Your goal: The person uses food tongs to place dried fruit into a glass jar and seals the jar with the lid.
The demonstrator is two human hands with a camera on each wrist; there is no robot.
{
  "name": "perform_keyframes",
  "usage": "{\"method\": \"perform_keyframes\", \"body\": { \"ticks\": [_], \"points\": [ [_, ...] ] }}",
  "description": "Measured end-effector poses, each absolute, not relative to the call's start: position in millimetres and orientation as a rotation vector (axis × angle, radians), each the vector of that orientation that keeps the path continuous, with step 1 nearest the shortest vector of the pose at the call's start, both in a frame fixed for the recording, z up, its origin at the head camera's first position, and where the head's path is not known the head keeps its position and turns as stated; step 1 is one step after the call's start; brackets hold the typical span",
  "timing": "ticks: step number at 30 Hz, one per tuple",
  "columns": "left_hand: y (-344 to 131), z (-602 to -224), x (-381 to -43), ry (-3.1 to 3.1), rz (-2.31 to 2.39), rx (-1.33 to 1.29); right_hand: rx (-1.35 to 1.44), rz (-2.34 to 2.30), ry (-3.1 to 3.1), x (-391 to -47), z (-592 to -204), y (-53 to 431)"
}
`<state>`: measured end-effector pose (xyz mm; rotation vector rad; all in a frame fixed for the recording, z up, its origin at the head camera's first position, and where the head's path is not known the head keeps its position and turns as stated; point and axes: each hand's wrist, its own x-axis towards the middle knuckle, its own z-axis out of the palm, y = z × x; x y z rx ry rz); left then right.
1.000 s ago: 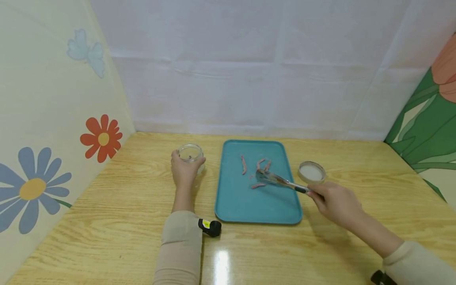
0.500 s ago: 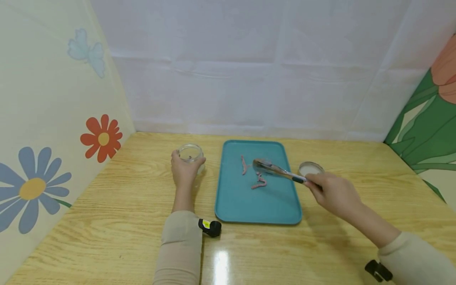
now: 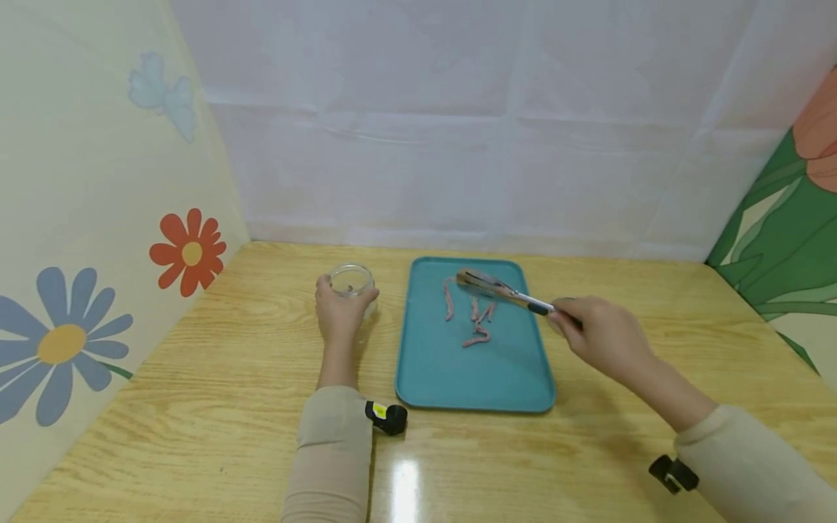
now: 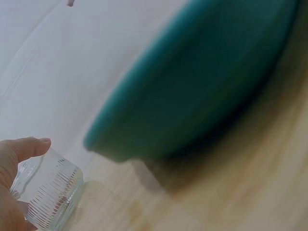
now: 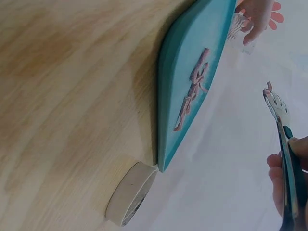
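A short pink strip (image 5: 268, 87) sits at the tips of the metal tongs (image 3: 513, 296), ahead of the right hand (image 3: 604, 338), whose grip is clamped round the handle, right of centre in the head view. More strips (image 3: 480, 335) lie on the blue tray (image 3: 438, 378), mid-frame. Left of it, the left hand (image 3: 338, 312) clasps a glass jar (image 4: 53, 195). Only the right wrist view plainly shows the tongs' strip and, lower left, a round lid (image 5: 130, 195). A yellow label (image 3: 379, 411), bottom centre, is too small for me to read.
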<state>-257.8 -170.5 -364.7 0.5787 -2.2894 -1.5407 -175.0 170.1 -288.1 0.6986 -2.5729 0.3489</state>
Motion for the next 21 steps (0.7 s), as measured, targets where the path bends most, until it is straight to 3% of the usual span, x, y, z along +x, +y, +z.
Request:
{"method": "perform_keyframes", "body": {
  "ticks": [21],
  "points": [
    [-170.4,-363.9,-256.6,-2.283,-1.557,0.569,0.627,0.42,-2.621,-199.8,-276.0,134.0]
  ]
}}
